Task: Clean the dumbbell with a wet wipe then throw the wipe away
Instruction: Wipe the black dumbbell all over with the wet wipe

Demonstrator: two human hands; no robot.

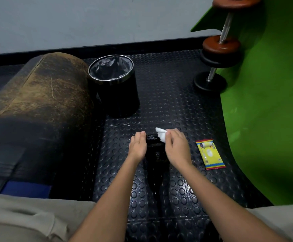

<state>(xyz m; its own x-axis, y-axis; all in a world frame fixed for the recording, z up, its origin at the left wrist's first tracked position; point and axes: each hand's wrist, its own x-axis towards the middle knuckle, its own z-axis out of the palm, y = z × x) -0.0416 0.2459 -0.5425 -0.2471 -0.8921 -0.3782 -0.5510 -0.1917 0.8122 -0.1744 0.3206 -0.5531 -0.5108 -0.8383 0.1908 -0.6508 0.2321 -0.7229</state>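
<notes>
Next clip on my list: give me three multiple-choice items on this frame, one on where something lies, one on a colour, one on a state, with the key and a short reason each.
1. Where does the wipe packet lie?
A. Inside the bin
B. On the floor, right of the right hand
C. On the padded bench

2. What colour is the wipe?
A. White
B. Blue
C. Green

3. What is the right hand doing?
A. Hanging idle with nothing in it
B. Pinching the wipe at the top of the dumbbell
C. Reaching into the bin

Key:
1 B: the packet lies flat on the studded floor mat, beside the green wall.
2 A: the crumpled wipe shows white against the black dumbbell.
3 B: its fingers pinch the wipe over the dumbbell, while the left hand rests against the dumbbell's side; the bin stands farther off, untouched.
</notes>
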